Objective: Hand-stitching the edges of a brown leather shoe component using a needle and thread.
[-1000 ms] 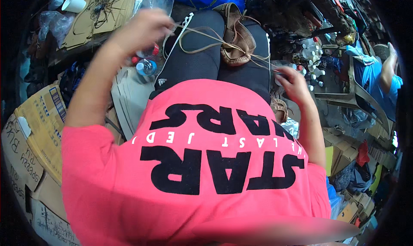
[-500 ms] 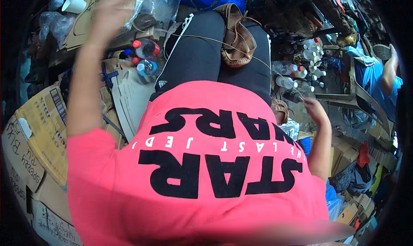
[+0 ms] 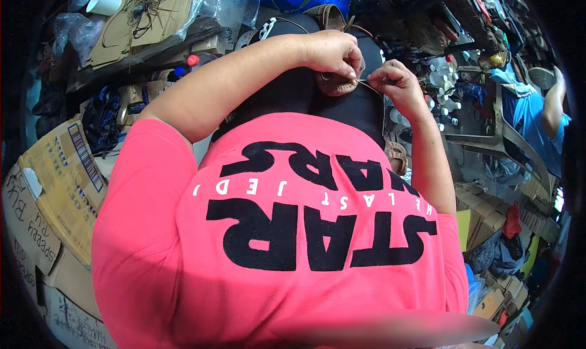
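A brown leather shoe (image 3: 335,88) with a row of stitches round its toe lies on my lap, partly hidden by my hand. My left hand (image 3: 332,51) is closed in a pinch just above the toe; what its fingertips grip is hidden. To its right, my right hand (image 3: 398,86) pinches a thin, pale end of cord or a needle, too small to tell apart. This thin piece spans the small gap between the hands. A tan cord (image 3: 370,88) runs from the toe toward my right hand.
Several plastic bottles (image 3: 444,83) stand on the right, near a chair frame (image 3: 503,138). A person in blue (image 3: 530,120) sits beyond it. Cardboard boxes (image 3: 61,184) are at the left, and cut cardboard (image 3: 155,22) with dark strands lies at the upper left.
Both hands were spread wide with the cord stretched across my lap. My left hand has come right and my right hand up and left; they now meet at the shoe's toe.
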Demonstrator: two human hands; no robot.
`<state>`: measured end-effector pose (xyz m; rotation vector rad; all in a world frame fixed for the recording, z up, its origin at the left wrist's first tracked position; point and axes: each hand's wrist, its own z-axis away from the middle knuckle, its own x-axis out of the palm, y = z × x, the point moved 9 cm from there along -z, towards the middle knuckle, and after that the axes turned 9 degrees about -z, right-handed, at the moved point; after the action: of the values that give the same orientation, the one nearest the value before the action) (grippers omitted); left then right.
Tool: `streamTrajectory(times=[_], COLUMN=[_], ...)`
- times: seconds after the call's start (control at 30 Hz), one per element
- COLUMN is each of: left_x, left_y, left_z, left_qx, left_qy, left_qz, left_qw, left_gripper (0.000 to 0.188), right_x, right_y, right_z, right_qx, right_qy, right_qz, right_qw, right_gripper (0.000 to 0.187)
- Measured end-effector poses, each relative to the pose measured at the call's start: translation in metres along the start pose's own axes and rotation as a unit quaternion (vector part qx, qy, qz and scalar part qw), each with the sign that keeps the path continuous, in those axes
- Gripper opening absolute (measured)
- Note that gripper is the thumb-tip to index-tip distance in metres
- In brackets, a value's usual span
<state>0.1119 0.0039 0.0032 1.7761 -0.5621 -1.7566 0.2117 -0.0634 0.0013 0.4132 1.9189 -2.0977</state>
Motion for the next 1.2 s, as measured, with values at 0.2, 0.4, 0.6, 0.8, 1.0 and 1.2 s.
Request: streamTrajectory(times=[0.2, 0.4, 0.6, 0.8, 1.0, 1.2], left_x=[0.017, 0.031, 0.040, 0.042, 0.045, 0.048], left_y=[-0.014, -0.021, -0.021, -0.018, -0.018, -0.014], left_z=[0.003, 0.013, 0.016, 0.019, 0.018, 0.016], left_qx=[-0.087, -0.123, -0.115, -0.115, -0.098, -0.071], left_qy=[-0.065, -0.099, -0.145, -0.154, -0.167, -0.189], left_qz=[0.209, 0.332, 0.330, 0.342, 0.332, 0.259], left_qw=[0.972, 0.930, 0.926, 0.920, 0.923, 0.945], left_gripper=[0.020, 0.027, 0.036, 0.039, 0.038, 0.034], right_x=[0.019, 0.024, 0.028, 0.034, 0.044, 0.059], right_y=[-0.003, -0.011, -0.027, -0.038, -0.062, -0.063], right_z=[0.006, 0.027, 0.035, 0.040, 0.034, 0.015], right_qx=[-0.025, -0.043, -0.082, -0.106, -0.108, -0.031], right_qy=[-0.023, 0.066, 0.102, 0.094, 0.034, -0.105], right_qz=[-0.032, 0.015, 0.089, 0.193, 0.281, 0.382], right_qw=[0.999, 0.997, 0.987, 0.971, 0.953, 0.917], right_gripper=[0.016, 0.017, 0.017, 0.021, 0.019, 0.026])
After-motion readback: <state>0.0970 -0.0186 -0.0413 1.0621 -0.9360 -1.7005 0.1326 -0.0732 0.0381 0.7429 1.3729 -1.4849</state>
